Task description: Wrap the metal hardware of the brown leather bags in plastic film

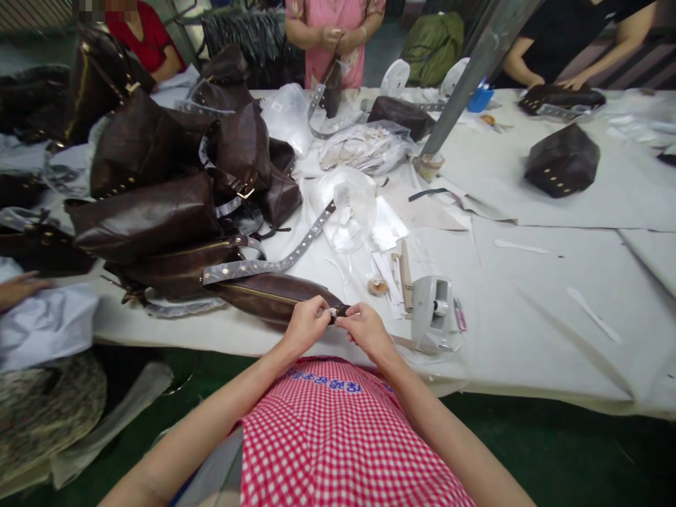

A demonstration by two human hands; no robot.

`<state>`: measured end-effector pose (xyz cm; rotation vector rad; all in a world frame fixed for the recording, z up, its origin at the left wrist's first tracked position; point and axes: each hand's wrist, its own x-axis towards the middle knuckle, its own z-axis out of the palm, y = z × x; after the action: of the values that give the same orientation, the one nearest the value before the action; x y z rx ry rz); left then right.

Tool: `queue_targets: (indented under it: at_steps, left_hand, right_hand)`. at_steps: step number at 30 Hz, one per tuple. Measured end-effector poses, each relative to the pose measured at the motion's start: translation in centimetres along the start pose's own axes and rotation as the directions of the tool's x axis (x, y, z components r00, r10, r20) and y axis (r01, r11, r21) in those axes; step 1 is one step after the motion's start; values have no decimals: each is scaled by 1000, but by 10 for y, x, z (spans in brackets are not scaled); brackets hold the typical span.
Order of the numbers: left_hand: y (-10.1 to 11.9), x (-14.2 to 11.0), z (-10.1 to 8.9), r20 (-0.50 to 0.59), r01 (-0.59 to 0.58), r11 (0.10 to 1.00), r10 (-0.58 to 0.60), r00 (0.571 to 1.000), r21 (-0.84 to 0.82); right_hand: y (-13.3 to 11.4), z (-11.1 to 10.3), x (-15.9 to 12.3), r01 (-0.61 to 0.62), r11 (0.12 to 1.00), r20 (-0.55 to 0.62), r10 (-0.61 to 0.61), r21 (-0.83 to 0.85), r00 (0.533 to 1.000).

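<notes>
"Where's the bag they're on?"

"The dark brown leather bag (pixel 264 294) lies along the near edge of the covered table (pixel 507 317), one end just in front of the gingham apron (pixel 338 422)."

"And the fingers?"

"Left hand (pixel 308 325) and right hand (pixel 365 328) almost meet, both with fingertips drawn in narrow, pinching the zip end (pixel 339 310). There's a small whitish bit between them; it's too small and blurred for me to say whether that is wrapping or something else."

"How much is done?"

"The bag has its shape, and its brass-coloured zip runs along the top, apparently drawn closed. The studded strap (pixel 264 267) beside it is sleeved in clear film. I'd call this bag well along."

"And what's left?"

"The detail at that end, I'd judge, since both hands are occupied there."

"What about the others?"

"A heap of similar leather bags (pixel 145 218) sits to the left, some with filmed straps. Nothing tells me which are finished. The tape dispenser (pixel 425 317) stands near the right hand, untouched."
</notes>
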<state>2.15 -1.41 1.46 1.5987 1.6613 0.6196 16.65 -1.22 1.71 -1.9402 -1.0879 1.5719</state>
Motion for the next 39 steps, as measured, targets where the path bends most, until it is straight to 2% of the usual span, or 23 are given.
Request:
queue_targets:
  at_steps: [2, 5, 9, 12, 15, 18, 20, 22, 25, 28, 30, 32, 34, 36, 37, 39]
  left_hand:
    - [0, 3, -1, 76, 161, 970, -150, 986, -181]
    - [3, 6, -3, 225, 386, 835, -320, 920, -393]
    - [8, 10, -8, 343, 493, 744, -366, 865, -450]
    - [10, 16, -13, 400, 518, 762, -368, 840, -388]
    - [12, 24, -19, 392, 384, 895, -276, 878, -229]
    - [15, 30, -27, 377, 95, 995, -76, 923, -32]
    - [18, 32, -31, 343, -109, 988, 67, 937, 107]
    - [18, 31, -33, 319, -232, 946, 153, 935, 227]
    - [14, 30, -33, 331, -263, 930, 170, 928, 258]
    - [11, 30, -31, 324, -228, 961, 169, 931, 156]
    - [10, 30, -31, 332, -155, 987, 129, 934, 50]
    - [9, 30, -31, 376, -1, 996, 34, 926, -88]
    - [6, 31, -32, 444, 200, 949, -74, 893, -244]
    - [1, 30, -34, 465, 300, 891, -118, 878, -341]
    - [-1, 29, -34, 436, 270, 896, -98, 895, -352]
    - [-6, 26, -34, 305, 47, 961, 40, 951, -271]
  right_hand:
    - [7, 7, 0, 66, 997, -59, -68, -31, 996]
    - [15, 17, 0, 110, 994, -71, -108, 18, 992]
    - [20, 28, 2, 182, 983, -180, -182, -15, 967]
    - [20, 34, 1, 241, 960, -286, -274, -144, 918]
    - [19, 41, -3, 256, 929, -367, -344, -267, 864]
    - [17, 46, -6, 209, 889, -425, -387, -407, 818]
    - [15, 49, -6, 231, 820, -436, -491, -524, 754]
    - [13, 50, -3, 303, 697, -387, -647, -650, 657]
    - [12, 51, 5, 377, 513, -274, -801, -771, 532]
    - [15, 51, 14, 404, 454, -242, -846, -794, 475]
    - [21, 49, 20, 428, 437, -224, -858, -791, 462]
    - [27, 45, 25, 482, 444, -209, -860, -755, 465]
    - [33, 41, 28, 559, 513, -245, -839, -651, 485]
    - [36, 36, 29, 613, 629, -330, -776, -478, 538]
    - [36, 34, 28, 626, 681, -364, -732, -378, 576]
    - [36, 31, 26, 626, 752, -383, -650, -204, 656]
